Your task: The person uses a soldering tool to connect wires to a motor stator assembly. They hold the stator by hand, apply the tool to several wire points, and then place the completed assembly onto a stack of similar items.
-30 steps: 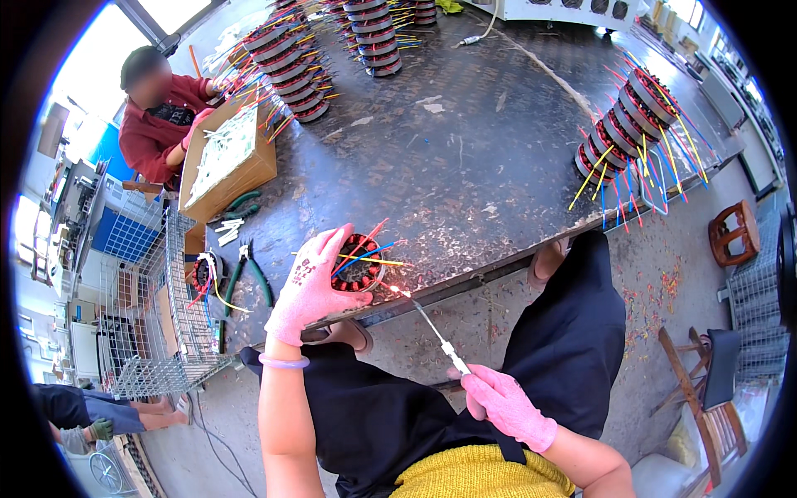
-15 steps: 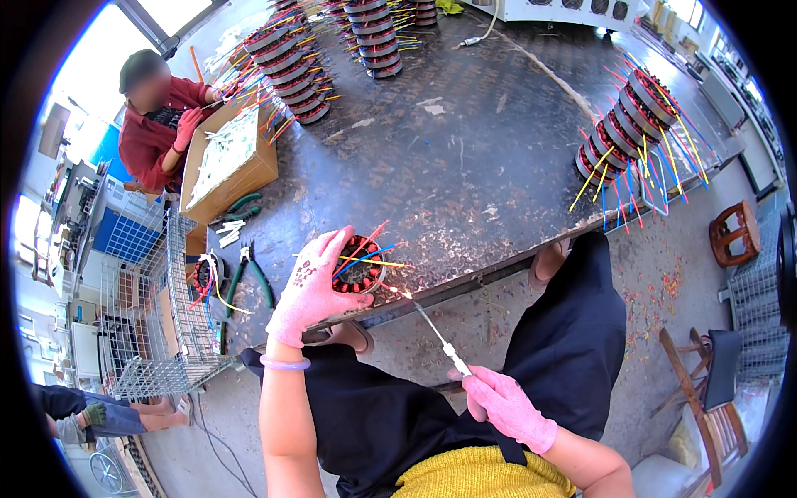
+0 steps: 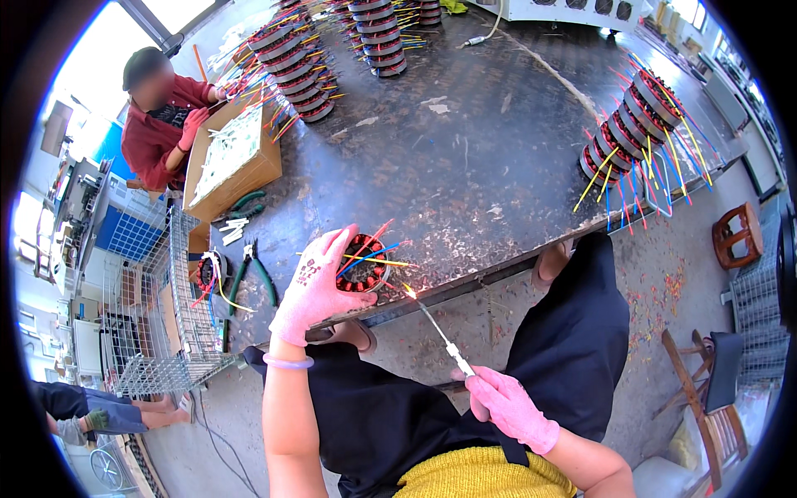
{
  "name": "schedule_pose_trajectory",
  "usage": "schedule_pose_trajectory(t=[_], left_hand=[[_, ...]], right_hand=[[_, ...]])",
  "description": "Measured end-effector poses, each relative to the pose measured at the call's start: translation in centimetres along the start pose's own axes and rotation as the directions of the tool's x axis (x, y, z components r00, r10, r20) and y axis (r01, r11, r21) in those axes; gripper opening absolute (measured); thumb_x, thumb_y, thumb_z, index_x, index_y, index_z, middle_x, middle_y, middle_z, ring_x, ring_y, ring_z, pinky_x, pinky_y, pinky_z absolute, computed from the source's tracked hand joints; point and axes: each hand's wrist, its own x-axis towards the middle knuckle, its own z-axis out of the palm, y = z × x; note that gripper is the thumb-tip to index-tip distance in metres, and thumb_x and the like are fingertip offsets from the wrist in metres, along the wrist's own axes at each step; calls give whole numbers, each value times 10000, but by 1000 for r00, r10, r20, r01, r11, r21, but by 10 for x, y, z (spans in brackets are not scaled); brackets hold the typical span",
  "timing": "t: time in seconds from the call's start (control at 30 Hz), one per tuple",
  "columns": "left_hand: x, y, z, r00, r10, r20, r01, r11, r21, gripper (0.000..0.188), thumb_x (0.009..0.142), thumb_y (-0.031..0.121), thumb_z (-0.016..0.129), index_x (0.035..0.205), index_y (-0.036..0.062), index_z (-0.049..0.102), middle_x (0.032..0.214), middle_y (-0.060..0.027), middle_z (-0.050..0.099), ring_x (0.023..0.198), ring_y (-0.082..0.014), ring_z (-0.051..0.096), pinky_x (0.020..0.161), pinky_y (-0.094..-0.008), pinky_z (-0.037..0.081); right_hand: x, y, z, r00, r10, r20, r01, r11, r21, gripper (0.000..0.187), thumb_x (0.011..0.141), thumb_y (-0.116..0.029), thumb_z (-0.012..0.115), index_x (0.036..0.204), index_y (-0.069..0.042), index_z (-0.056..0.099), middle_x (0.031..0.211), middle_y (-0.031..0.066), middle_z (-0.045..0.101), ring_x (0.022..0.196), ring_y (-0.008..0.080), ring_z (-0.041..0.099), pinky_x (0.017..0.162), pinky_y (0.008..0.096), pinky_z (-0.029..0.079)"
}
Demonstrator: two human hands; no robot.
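Note:
In a pink glove, my left hand [image 3: 311, 282] curves round the left side of a motor stator [image 3: 363, 285] at the near table edge. The stator is a ring with red windings, and red, blue and yellow leads stick out of it to the right. My right hand [image 3: 510, 408], also gloved in pink, grips the white handle of a slim torch [image 3: 449, 343]. Its thin metal tube points up and left, and a small flame [image 3: 409, 290] burns at the tip, just right of the stator and apart from it.
Stacks of stators [image 3: 631, 124] stand on the dark table [image 3: 465, 166]. Green-handled pliers [image 3: 264, 282] and another stator [image 3: 210, 272] lie left, beside a wire basket [image 3: 158, 307]. Across the left corner, a person [image 3: 162, 124] works behind a cardboard box [image 3: 241, 170]. A wooden stool [image 3: 736, 236] stands right.
The torch and stator keep nearly the same places. The flame looks taller and sits slightly higher. The other person's gloved hand has shifted slightly up and right.

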Motion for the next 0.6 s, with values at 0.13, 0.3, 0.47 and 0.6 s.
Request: schedule_pose_trajectory(t=[0.13,0.3,0.47,0.6], left_hand=[[0,-2,-1,1000,5,2,-5,1000,-7,1014,582,290,899,1444,15,443,1381,-188,510,1290,-375,481,1110,-433,378],[-1,-4,-1,1000,16,-6,-16,1000,2,1008,585,290,897,1443,17,445,1381,-188,509,1287,-375,483,1107,-435,379],[0,-4,1,1000,18,-5,-18,1000,-7,1019,578,296,899,1445,17,442,1367,-188,516,1276,-374,489,1099,-436,385],[0,3,1,1000,-6,-21,7,998,55,1009,559,298,905,1421,17,463,1307,-181,544,1240,-372,511,1077,-443,400]], right_hand=[[-1,-1,1,1000,8,1,-8,1000,-15,366,1062,-249,469,1293,13,578,739,-32,492,623,56,463,586,227,385],[-1,-5,2,1000,15,-5,-15,999,-35,365,1060,-249,473,1299,8,575,733,-32,488,616,55,458,587,225,384],[1,1,0,1000,-6,-11,6,1000,-16,371,1062,-255,467,1305,4,575,719,-28,487,613,56,455,588,226,384],[0,-1,0,1000,4,-21,-4,999,-41,374,1063,-256,463,1312,-1,575,690,-30,481,609,59,451,585,230,378]])
